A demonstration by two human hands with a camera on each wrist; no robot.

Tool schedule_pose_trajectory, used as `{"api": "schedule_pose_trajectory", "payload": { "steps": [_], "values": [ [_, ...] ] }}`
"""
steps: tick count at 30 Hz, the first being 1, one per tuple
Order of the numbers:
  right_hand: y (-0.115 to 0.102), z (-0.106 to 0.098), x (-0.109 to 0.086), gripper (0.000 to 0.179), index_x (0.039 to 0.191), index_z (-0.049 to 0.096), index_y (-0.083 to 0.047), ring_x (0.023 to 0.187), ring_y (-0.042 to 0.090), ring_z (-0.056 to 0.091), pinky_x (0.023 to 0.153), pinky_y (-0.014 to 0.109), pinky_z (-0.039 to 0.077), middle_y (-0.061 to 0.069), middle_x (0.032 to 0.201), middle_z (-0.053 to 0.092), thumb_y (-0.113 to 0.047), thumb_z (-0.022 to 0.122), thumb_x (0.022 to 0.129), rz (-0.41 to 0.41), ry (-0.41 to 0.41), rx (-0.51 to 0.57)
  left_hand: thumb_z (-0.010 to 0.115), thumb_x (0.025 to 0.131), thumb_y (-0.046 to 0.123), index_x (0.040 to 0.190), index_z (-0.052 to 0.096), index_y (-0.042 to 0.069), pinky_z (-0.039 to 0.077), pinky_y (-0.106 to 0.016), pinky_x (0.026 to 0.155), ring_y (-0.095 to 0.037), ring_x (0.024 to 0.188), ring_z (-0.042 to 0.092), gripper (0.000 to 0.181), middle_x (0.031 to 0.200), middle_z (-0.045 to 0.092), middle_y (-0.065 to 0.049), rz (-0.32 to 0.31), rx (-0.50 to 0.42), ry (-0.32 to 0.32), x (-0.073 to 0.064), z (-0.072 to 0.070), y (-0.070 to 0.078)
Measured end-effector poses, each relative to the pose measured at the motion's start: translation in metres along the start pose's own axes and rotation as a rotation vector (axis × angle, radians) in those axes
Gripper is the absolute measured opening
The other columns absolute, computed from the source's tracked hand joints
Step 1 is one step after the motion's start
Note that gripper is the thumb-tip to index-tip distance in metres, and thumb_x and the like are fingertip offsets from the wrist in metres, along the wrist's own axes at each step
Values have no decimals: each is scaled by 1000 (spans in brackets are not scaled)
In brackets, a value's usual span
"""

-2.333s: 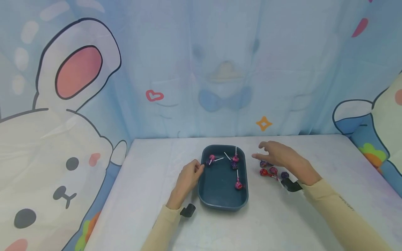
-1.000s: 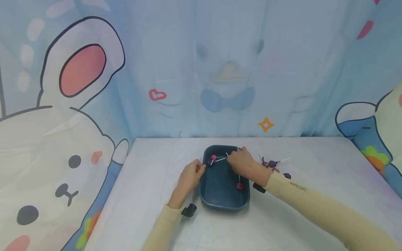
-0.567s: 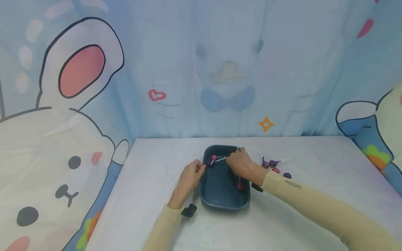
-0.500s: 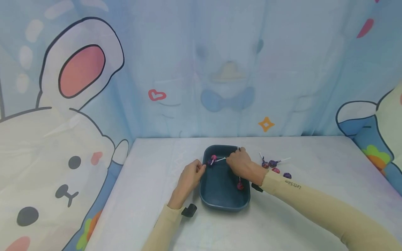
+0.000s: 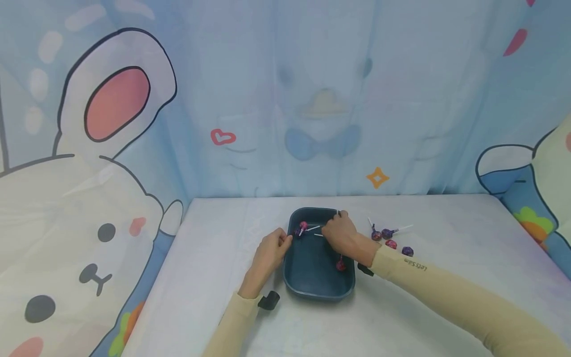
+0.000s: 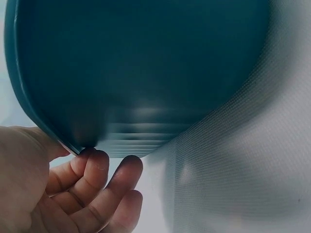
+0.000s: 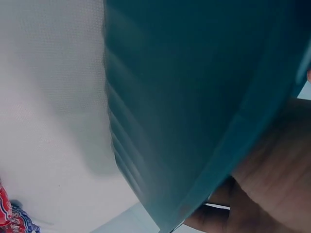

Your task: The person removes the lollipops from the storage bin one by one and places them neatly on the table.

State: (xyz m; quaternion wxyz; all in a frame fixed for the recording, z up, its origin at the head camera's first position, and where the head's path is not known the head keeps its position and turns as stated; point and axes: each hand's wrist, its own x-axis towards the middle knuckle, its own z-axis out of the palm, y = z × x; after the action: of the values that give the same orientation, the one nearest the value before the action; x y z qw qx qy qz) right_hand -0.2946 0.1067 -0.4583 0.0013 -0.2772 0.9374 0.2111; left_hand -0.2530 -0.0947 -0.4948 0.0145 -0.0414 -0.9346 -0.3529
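A dark teal plastic tray [image 5: 314, 270] stands on the table. My left hand [image 5: 269, 249] pinches its left rim; in the left wrist view the thumb is behind the rim and the fingertips [image 6: 97, 162] meet the wall. My right hand [image 5: 342, 234] reaches over the right rim, fingers curled down inside. A white lollipop stick [image 5: 318, 235] pokes out from under those fingers; the candy end is hidden by the hand. Pink [image 5: 304, 225] and purple lollipops [image 5: 297, 231] lie at the tray's back left. A red-pink lollipop [image 5: 341, 265] lies below my right wrist.
Several wrapped lollipops [image 5: 388, 233] lie loose on the white-covered table [image 5: 236, 238], right of the tray and partly behind my right sleeve [image 5: 419, 267]. A blue printed curtain [image 5: 258, 163] hangs along the back edge.
My right hand has moved left from the loose lollipops into the tray and stayed there. Under its fingers a stick has shifted and now points left. My left hand keeps its place on the rim.
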Motion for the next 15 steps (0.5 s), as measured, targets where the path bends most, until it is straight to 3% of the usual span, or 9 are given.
{"api": "schedule_pose_trajectory", "payload": {
  "steps": [10,15],
  "values": [
    [0,2,1,13,90,69,-10,81,28,60,82,49,41,9,85,68,-18,66,81,-2,6,-20,49,94,36,82,52,15,36,-23,47,-8,54,45,24,64,49,4,2,-7,3,0,0,0],
    [3,-4,-1,11,87,68,-11,76,27,59,77,46,43,8,82,66,-17,69,78,-16,38,37,49,94,37,82,52,15,36,-23,47,-9,55,45,24,65,49,3,-9,-6,-2,0,1,0]
  ]
}}
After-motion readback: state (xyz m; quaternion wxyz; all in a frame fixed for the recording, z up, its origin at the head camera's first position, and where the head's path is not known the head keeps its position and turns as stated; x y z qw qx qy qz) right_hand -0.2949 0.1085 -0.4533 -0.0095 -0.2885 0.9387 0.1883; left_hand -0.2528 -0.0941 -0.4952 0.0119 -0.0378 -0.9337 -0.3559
